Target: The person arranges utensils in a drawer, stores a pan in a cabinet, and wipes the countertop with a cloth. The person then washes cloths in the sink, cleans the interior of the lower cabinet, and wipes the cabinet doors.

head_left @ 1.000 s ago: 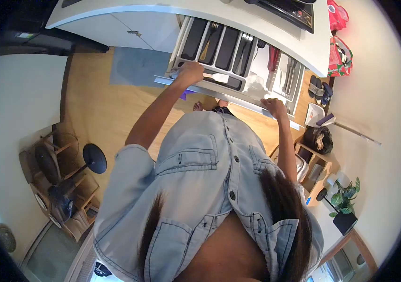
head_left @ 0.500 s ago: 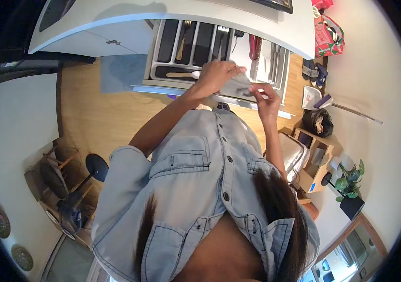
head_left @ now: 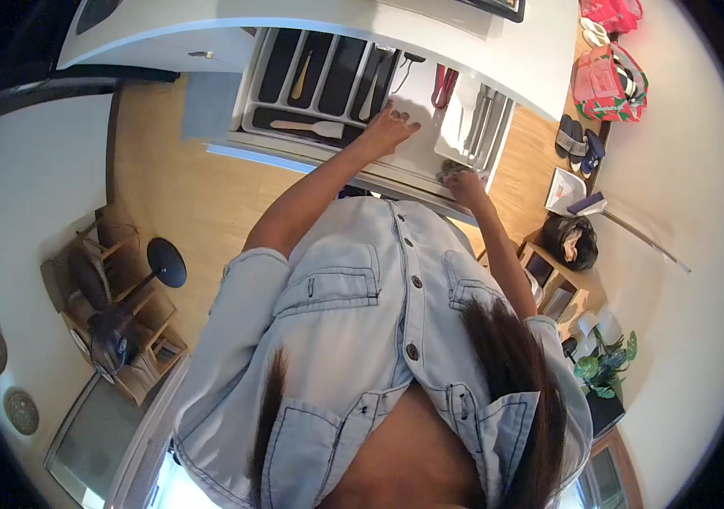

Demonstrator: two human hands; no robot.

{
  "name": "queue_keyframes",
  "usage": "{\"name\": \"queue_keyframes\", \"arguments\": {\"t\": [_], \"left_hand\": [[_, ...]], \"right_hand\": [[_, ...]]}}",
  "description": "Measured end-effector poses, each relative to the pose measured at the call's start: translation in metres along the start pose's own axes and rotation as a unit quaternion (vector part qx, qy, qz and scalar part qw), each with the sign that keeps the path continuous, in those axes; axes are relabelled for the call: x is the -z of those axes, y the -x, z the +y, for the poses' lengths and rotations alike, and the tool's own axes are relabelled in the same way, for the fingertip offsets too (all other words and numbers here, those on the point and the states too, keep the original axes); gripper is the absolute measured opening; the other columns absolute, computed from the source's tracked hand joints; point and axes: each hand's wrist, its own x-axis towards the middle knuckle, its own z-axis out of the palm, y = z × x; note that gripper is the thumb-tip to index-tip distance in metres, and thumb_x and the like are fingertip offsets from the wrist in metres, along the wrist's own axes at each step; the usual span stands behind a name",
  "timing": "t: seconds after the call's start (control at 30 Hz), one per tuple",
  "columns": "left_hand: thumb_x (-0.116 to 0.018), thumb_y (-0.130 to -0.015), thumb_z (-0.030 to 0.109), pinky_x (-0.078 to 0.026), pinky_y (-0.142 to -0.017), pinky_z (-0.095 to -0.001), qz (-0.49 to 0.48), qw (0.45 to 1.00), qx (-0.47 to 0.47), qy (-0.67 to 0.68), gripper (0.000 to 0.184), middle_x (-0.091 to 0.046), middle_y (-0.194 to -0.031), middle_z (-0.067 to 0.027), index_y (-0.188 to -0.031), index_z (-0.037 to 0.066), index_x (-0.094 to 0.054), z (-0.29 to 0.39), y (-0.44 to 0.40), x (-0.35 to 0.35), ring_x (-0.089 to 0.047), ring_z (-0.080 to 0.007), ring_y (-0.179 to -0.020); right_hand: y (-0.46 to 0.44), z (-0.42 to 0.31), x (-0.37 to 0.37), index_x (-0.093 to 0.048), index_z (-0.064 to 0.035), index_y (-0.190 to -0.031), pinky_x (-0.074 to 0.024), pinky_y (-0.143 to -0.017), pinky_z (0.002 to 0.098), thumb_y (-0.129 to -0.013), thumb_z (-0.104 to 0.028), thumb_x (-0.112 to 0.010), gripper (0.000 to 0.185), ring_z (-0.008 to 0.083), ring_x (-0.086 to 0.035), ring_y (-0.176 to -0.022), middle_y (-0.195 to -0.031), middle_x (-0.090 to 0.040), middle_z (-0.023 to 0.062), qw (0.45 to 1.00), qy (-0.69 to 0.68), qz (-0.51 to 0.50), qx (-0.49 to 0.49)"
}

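Note:
An open white drawer point(head_left: 420, 161) lies in front of me. My left hand point(head_left: 389, 132) is over it with fingers apart, holding nothing, beside the right edge of a cutlery tray point(head_left: 315, 113). My right hand point(head_left: 466, 187) is at the drawer's front right corner, closed on a crumpled grey cloth point(head_left: 450, 170), partly hidden by the fingers. In the cutlery tray lie a spatula point(head_left: 309, 128) with a pale handle and a gold-handled utensil point(head_left: 301, 78). A red-handled tool point(head_left: 444, 86) lies near a white narrow tray point(head_left: 457, 127) with long metal utensils point(head_left: 482, 119).
A white countertop point(head_left: 294, 34) overhangs the drawer's back. On the floor at right are a red patterned bag point(head_left: 610, 85), sandals point(head_left: 572, 140), a dustpan point(head_left: 564, 191), a broom point(head_left: 634, 236) and a black bag point(head_left: 570, 242). A pedestal fan point(head_left: 116, 339) stands at left.
The cloth, earlier between both hands, has moved right and down with my right hand to the drawer's corner. My left hand has let go of it and spread its fingers.

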Motion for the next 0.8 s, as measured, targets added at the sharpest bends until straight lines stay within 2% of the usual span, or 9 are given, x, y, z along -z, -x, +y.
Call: {"name": "queue_keyframes", "arguments": {"t": [0.23,0.3,0.4,0.47,0.53,0.57,0.67,0.7,0.8], "left_hand": [[-0.067,-0.063,0.008,-0.034,-0.090,-0.0486,0.161,0.960,0.178,0.147,0.061,-0.051,-0.106,-0.0128,-0.120,0.013,-0.046,-0.037,0.026,0.069,-0.051,-0.0293,-0.101],[-0.065,-0.064,0.006,-0.035,-0.088,-0.0484,0.129,0.958,0.223,0.129,0.061,-0.050,-0.108,-0.0136,-0.121,0.012,-0.044,-0.066,0.039,0.061,-0.050,-0.0308,-0.103],[-0.064,-0.063,0.004,-0.038,-0.086,-0.0463,0.119,0.966,0.231,0.015,0.063,-0.049,-0.110,-0.0135,-0.122,0.011,-0.043,-0.096,0.051,0.032,-0.048,-0.0321,-0.104],[-0.068,-0.060,0.005,-0.041,-0.085,-0.0434,0.178,0.950,0.237,-0.092,0.069,-0.050,-0.111,-0.0128,-0.124,0.010,-0.041,-0.091,0.057,0.047,-0.047,-0.0315,-0.106],[-0.064,-0.065,0.006,-0.039,-0.090,-0.0385,0.213,0.954,0.213,0.011,0.063,-0.049,-0.112,-0.0154,-0.124,0.007,-0.042,-0.085,0.040,0.058,-0.046,-0.0303,-0.109],[-0.063,-0.066,0.006,-0.036,-0.094,-0.0384,0.199,0.952,0.188,0.137,0.063,-0.049,-0.114,-0.0161,-0.125,0.007,-0.041,-0.079,0.027,0.058,-0.044,-0.0299,-0.112],[-0.059,-0.072,0.007,-0.032,-0.098,-0.0394,0.335,0.879,0.028,0.337,0.058,-0.047,-0.119,-0.0188,-0.125,0.001,-0.038,-0.051,-0.018,0.024,-0.042,-0.0315,-0.115],[-0.057,-0.073,0.008,-0.034,-0.096,-0.0411,0.292,0.875,0.099,0.373,0.055,-0.046,-0.120,-0.0199,-0.124,-0.001,-0.039,-0.046,-0.046,0.014,-0.043,-0.0330,-0.114],[-0.053,-0.075,0.013,-0.037,-0.091,-0.0449,0.229,0.858,0.237,0.394,0.042,-0.047,-0.117,-0.0246,-0.113,-0.005,-0.048,-0.037,-0.090,0.020,-0.046,-0.0378,-0.108]], "right_hand": [[-0.061,-0.058,-0.053,-0.063,-0.0095,-0.100,-0.0453,-0.078,0.0377,-0.078,-0.026,-0.050,0.030,0.0342,-0.058,-0.089,-0.095,-0.062,0.0161,0.941,-0.284,-0.014,0.181],[-0.078,-0.081,-0.048,-0.062,-0.0052,-0.097,-0.0433,-0.081,0.0383,-0.074,-0.016,-0.051,0.028,0.0349,-0.054,-0.096,-0.101,-0.058,0.0196,0.941,-0.129,0.172,0.260],[-0.159,-0.069,-0.018,-0.048,0.0050,-0.109,-0.0455,-0.076,0.0424,-0.068,-0.004,-0.051,0.042,0.0360,-0.054,-0.094,-0.101,-0.054,0.0265,0.960,-0.055,0.234,0.142],[-0.138,-0.076,-0.018,-0.040,0.0035,-0.118,-0.0467,-0.074,0.0444,-0.068,-0.002,-0.050,0.051,0.0373,-0.056,-0.089,-0.106,-0.052,0.0251,0.935,-0.018,0.277,0.219],[-0.104,-0.096,-0.037,-0.041,0.0012,-0.119,-0.0430,-0.082,0.0455,-0.069,-0.004,-0.051,0.052,0.0383,-0.055,-0.092,-0.106,-0.053,0.0251,0.985,-0.009,0.151,0.079],[-0.093,-0.096,-0.049,-0.056,-0.0063,-0.105,-0.0448,-0.075,0.0461,-0.073,-0.007,-0.043,0.033,0.0397,-0.057,-0.080,-0.083,-0.059,0.0231,0.984,0.049,0.112,0.129],[-0.077,-0.081,-0.065,-0.059,-0.0104,-0.102,-0.0453,-0.073,0.0466,-0.074,-0.013,-0.049,0.030,0.0391,-0.058,-0.078,-0.085,-0.060,0.0212,0.987,-0.022,0.049,0.152],[-0.068,-0.090,-0.036,-0.060,-0.0073,-0.096,-0.0457,-0.072,0.0459,-0.073,-0.018,-0.055,0.026,0.0385,-0.059,-0.076,-0.084,-0.060,0.0214,0.994,-0.084,-0.012,0.061],[-0.057,-0.114,0.016,-0.061,-0.0066,-0.097,-0.0465,-0.074,0.0416,-0.072,-0.018,-0.058,0.027,0.0360,-0.059,-0.082,-0.093,-0.059,0.0215,0.957,-0.178,0.226,0.034]]}}
